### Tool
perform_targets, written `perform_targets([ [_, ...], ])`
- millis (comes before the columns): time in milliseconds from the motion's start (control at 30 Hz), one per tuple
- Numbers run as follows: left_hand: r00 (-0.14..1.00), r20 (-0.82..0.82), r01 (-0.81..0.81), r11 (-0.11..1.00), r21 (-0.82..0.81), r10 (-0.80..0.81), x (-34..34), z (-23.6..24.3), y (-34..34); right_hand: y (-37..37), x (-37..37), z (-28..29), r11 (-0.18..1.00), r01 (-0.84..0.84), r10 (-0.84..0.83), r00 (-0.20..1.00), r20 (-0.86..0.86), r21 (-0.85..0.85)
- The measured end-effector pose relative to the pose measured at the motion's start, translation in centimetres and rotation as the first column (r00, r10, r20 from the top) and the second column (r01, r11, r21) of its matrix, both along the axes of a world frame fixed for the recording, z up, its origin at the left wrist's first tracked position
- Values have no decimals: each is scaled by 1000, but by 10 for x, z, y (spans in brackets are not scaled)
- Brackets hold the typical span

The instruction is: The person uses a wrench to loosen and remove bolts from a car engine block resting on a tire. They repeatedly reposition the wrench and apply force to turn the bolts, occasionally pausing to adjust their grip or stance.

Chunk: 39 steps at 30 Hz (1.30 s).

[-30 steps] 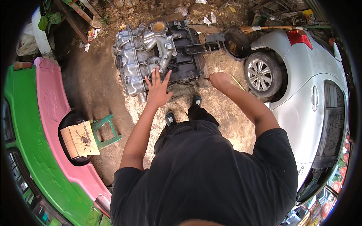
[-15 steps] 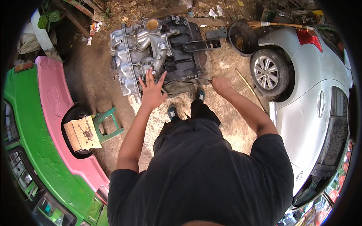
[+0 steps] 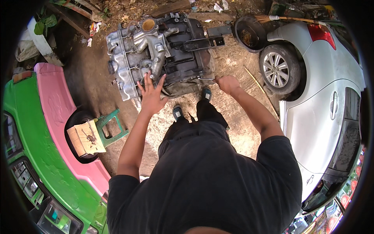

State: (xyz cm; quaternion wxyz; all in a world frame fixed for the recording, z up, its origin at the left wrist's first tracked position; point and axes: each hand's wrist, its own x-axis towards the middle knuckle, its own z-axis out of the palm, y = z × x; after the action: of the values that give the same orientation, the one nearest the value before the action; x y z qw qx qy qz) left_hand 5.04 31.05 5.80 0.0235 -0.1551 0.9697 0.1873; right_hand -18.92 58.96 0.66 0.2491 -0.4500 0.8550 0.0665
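An engine (image 3: 181, 64) lies on the ground in front of me, with silver metal on its left part and black on its right. My left hand (image 3: 152, 97) rests with fingers spread against the near edge of its silver intake manifold (image 3: 157, 54). My right hand (image 3: 228, 84) is closed round the end of a thin metal wrench (image 3: 207, 79). The wrench's far end reaches the engine's near right edge; what it meets there is too small to make out. A dark cloth (image 3: 181, 89) sticks out beneath the engine's near side.
A green and pink vehicle (image 3: 54, 93) stands at left. Beside its wheel, cardboard with small parts (image 3: 86, 137) lies on a green stool (image 3: 113, 126). A silver car (image 3: 311, 117) stands at right, near a black basin (image 3: 249, 35). A thin stick (image 3: 259, 87) lies on the ground.
The view has shifted slightly, so the engine appears a little further left and up. My right hand still grips the wrench, and the wrench shows more plainly. My left hand stays on the engine.
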Motion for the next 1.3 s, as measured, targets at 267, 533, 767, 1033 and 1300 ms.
perform_targets([
  [267, 999, 48, -5, 1000, -10, 6, -1, 4, 2, 4, -6, -13, 999, 32, -32, 999, 14, 2],
  [533, 998, 43, -34, 999, -36, 35, 0, 6, 6, -4, 32, -71, 955, 259, -241, 961, 138, -140],
  [767, 979, -199, -26, 993, 112, 48, 9, -4, -6, 28, 48, -24, 907, 357, -332, 933, 138, -225],
  [1033, 814, -490, -56, 882, 469, 312, 53, -7, -5, 13, 90, 21, 864, 415, -386, 910, 155, -287],
  [1300, 515, -517, -395, 724, 565, 684, 123, -34, 14, -17, 107, 17, 827, 274, -182, 957, 226, -491],
])
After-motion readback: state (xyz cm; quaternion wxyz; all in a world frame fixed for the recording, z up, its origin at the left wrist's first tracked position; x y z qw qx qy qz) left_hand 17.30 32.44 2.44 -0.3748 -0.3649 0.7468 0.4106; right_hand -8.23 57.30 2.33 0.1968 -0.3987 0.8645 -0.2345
